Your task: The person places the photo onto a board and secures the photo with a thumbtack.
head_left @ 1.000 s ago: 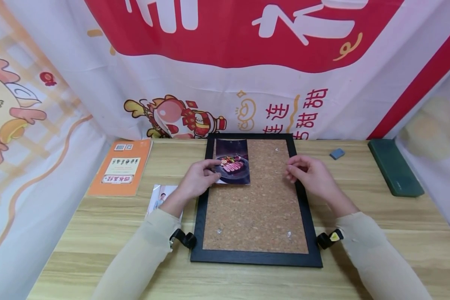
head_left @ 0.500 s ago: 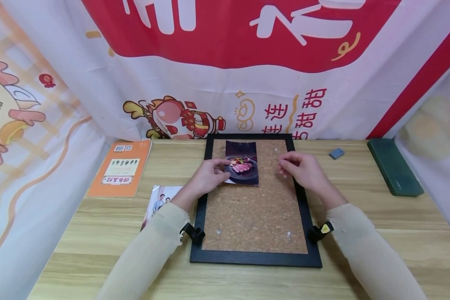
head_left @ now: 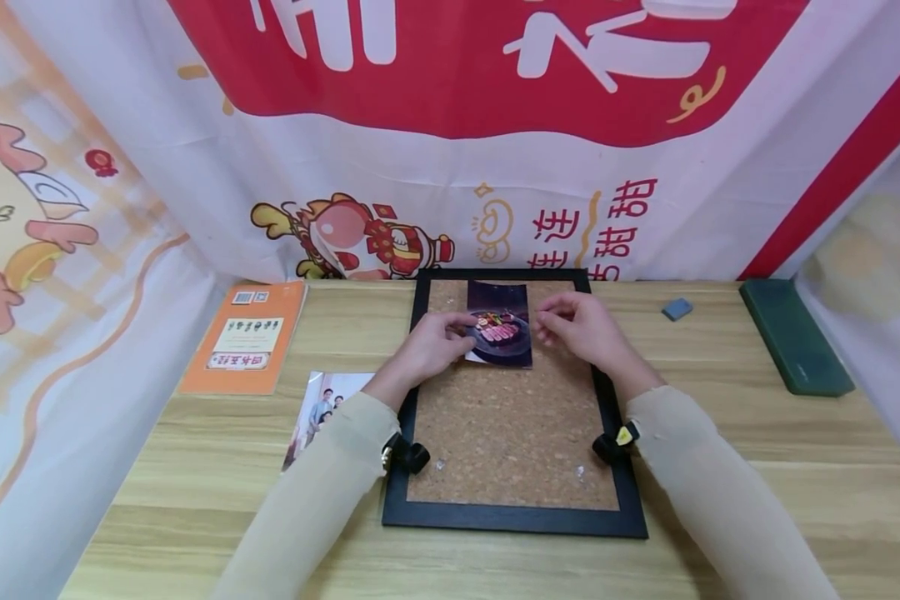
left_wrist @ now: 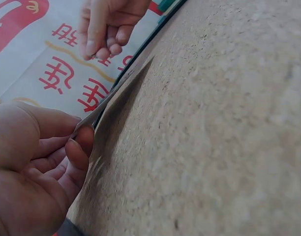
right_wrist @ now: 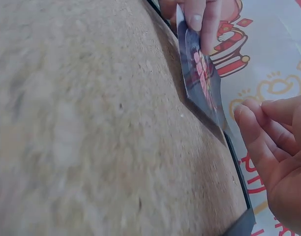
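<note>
My left hand (head_left: 435, 343) pinches the left edge of a photo print of a plated meat dish (head_left: 501, 329). The print overlaps the upper part of a black-framed corkboard (head_left: 506, 433); both wrist views show it tilted, standing off the cork along part of its length. My right hand (head_left: 581, 329) is by the print's right edge, thumb and fingertips brought together. In the right wrist view, a tiny pale speck shows between the right hand's fingertips (right_wrist: 262, 104); I cannot tell its kind. Small clear pins (head_left: 440, 464) sit near the board's corners.
A group photo (head_left: 321, 408) lies left of the board, partly under my left sleeve. Behind it is an orange book (head_left: 247, 333). To the right are a small blue block (head_left: 677, 309) and a dark green case (head_left: 795, 337). A printed curtain (head_left: 457, 200) hangs behind the table.
My left hand has slid the meat-dish print rightward across the upper board. My right hand has moved left, from the frame's right side to the print's right edge.
</note>
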